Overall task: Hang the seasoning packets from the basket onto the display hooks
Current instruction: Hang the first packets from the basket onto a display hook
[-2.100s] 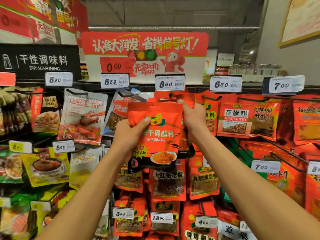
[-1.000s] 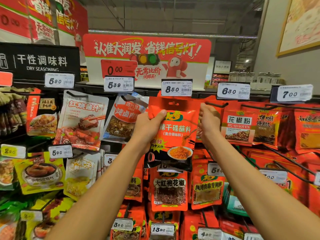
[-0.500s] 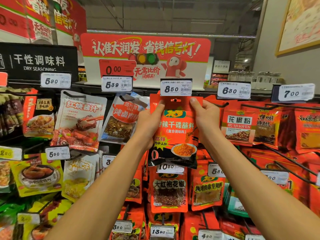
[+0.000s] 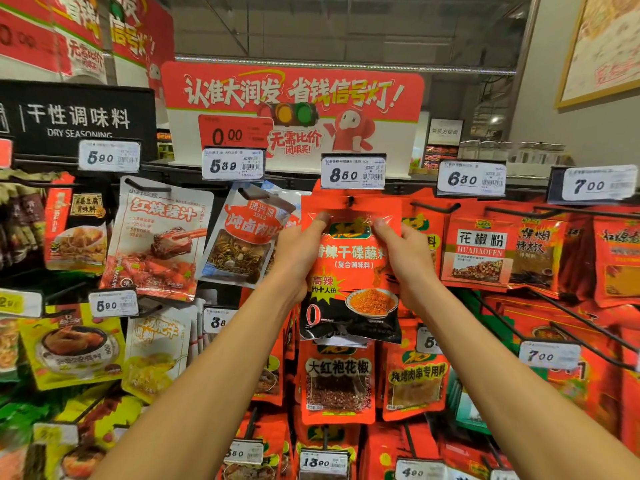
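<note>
A red and black seasoning packet (image 4: 349, 271) hangs flat against the display, right under the 8.50 price tag (image 4: 352, 172). The hook's dark tip (image 4: 350, 201) shows through the hole near the packet's top edge. My left hand (image 4: 299, 252) pinches the packet's upper left side, thumb on the front. On the other side my right hand (image 4: 403, 254) grips the upper right, thumb on the front as well. More red packets sit behind it on the same hook. The basket is out of view.
Packets on hooks fill the wall: a white one (image 4: 156, 237) and a grey one (image 4: 242, 237) to the left, red pepper powder packets (image 4: 479, 251) to the right. Long bare hook rods (image 4: 588, 327) stick out at lower right. A red promotional sign (image 4: 294, 109) stands above.
Both hands lifted the packet from in front of the lower rows up to the hook under the 8.50 tag. Its top hole now sits on the hook tip, and my thumbs slid lower.
</note>
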The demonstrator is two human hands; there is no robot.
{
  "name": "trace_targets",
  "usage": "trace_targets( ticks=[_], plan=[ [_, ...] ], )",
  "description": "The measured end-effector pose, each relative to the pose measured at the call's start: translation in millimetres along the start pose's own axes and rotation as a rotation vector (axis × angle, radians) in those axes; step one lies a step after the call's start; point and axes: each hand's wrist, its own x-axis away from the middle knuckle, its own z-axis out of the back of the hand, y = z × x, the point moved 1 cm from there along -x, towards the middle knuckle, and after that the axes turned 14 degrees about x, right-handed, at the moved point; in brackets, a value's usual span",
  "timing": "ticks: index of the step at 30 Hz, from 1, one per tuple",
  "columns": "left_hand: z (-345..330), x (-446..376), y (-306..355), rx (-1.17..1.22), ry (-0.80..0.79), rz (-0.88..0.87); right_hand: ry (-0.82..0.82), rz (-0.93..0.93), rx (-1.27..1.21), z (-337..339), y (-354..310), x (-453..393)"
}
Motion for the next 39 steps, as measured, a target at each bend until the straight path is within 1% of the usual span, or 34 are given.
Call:
trace_targets(
  ticks=[2, 4, 6, 9, 13, 16, 18, 23, 26, 29, 31, 34, 36, 39],
  plan=[
    [13.2, 9.8, -5.2, -0.038, -0.054, -0.047, -0.039, 0.062, 0.013, 2.3, 11.6, 18.5],
    [32.4, 18.7, -14.0, -0.147, -0.133, -0.084, -0.054, 0.109, 0.084, 4.3, 23.7, 31.4],
    [43.2, 18.4, -21.4, -0.212, -0.164, -0.069, -0.033, 0.100, 0.164, 3.3, 28.6, 27.6],
    [36.7, -7.7, -25.2, -0.216, -0.078, -0.073, 0.047, -0.010, 0.181, -8.0, 27.5, -5.1],
    [19.9, -62.0, -35.4, -0.270, 0.055, -0.060, 0.075, -0.165, 0.171, -29.1, 36.6, -57.8],
    [13.0, -87.2, -45.5, -0.345, 0.162, -0.018, 0.126, -0.277, 0.287, -34.9, 47.3, -80.7],
    [9.7, -94.5, -47.3, -0.378, 0.201, -0.007, 0.144, -0.307, 0.314, -36.1, 49.3, -88.8],
    [8.0, -92.7, -44.0, -0.473, 0.177, -0.057, 0.121, -0.315, 0.257, -35.2, 54.2, -93.7],
    [15.5, -78.7, -38.3, -0.525, 0.120, -0.111, 0.130, -0.303, 0.226, -23.4, 59.9, -84.4],
    [26.3, -61.3, -26.4, -0.583, 0.065, -0.160, 0.150, -0.240, 0.282, -1.6, 55.4, -66.5],
    [31.2, -45.1, -14.9, -0.569, 0.043, -0.199, 0.142, -0.198, 0.248, 14.1, 46.0, -47.3],
    [36.6, -9.7, -3.1, -0.466, -0.019, -0.216, 0.033, -0.194, 0.089, 38.1, 28.7, -9.0],
    [39.5, 19.5, 0.2, -0.416, -0.063, -0.188, -0.030, -0.194, 0.058, 55.6, 18.4, 20.9],
    [39.2, 64.0, -7.0, -0.255, -0.118, -0.095, -0.045, -0.198, 0.030, 87.2, 18.8, 65.4]
  ],
)
